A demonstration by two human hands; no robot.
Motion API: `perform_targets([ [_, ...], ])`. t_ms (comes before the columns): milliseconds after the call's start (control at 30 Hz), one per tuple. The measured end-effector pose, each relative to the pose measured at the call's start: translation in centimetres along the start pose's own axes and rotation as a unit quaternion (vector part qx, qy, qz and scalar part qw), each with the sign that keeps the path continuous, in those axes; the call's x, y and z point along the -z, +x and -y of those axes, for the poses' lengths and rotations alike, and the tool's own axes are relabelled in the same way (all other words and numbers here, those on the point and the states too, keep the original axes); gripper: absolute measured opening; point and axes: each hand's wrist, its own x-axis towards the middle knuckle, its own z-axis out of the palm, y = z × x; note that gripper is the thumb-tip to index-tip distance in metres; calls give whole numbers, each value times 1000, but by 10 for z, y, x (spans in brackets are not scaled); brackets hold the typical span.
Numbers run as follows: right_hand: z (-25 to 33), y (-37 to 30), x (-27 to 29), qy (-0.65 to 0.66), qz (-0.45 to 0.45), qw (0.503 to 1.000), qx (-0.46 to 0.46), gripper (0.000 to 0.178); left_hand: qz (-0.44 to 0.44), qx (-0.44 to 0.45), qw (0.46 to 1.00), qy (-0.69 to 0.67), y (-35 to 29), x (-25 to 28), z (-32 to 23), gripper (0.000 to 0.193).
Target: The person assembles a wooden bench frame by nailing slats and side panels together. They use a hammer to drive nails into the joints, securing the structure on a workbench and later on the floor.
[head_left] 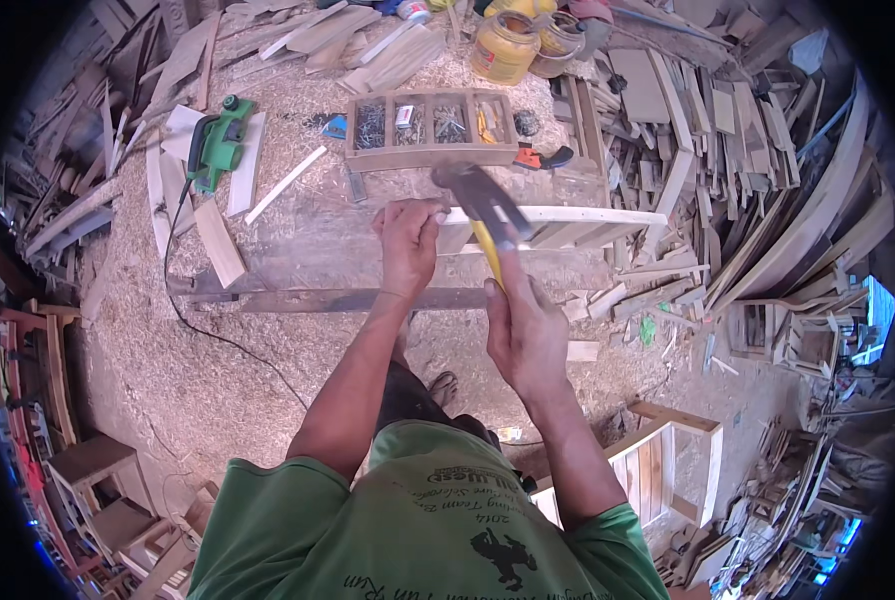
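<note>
A claw hammer [487, 225] with a dark head and yellow handle is in my right hand [530, 335], whose fingers wrap round the grip. Its head is raised over the left part of a pale slatted wooden frame [568, 215], slightly smeared by motion. Closed round the left end of that frame is my left hand [408, 245], close beside the hammer head; whether a nail is also between its fingers is hidden. The frame lies across a wooden workbench [318, 240] in front of me.
Beyond the frame sits a wooden compartment tray [398, 158] of nails. A green electric planer [220, 145] lies left, its black cord trailing down. Yellow jars [506, 48] stand at the back. Scrap wood is piled right, and a slatted wooden piece [648, 465] stands lower right.
</note>
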Motion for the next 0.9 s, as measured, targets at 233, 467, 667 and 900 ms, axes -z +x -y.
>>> perform_targets([
  [233,6,0,-6,16,33,998,-56,71,-6,-14,1000,5,-5,-1,6,11],
  [467,-20,-5,-24,-17,62,990,-128,68,41,-7,999,28,-1,5,7,17],
  [667,-66,-16,-63,-15,10,995,-94,71,206,-31,967,144,37,28,15,32],
  [900,-15,-4,-1,63,27,996,-64,70,208,-45,973,94,36,28,35,31],
])
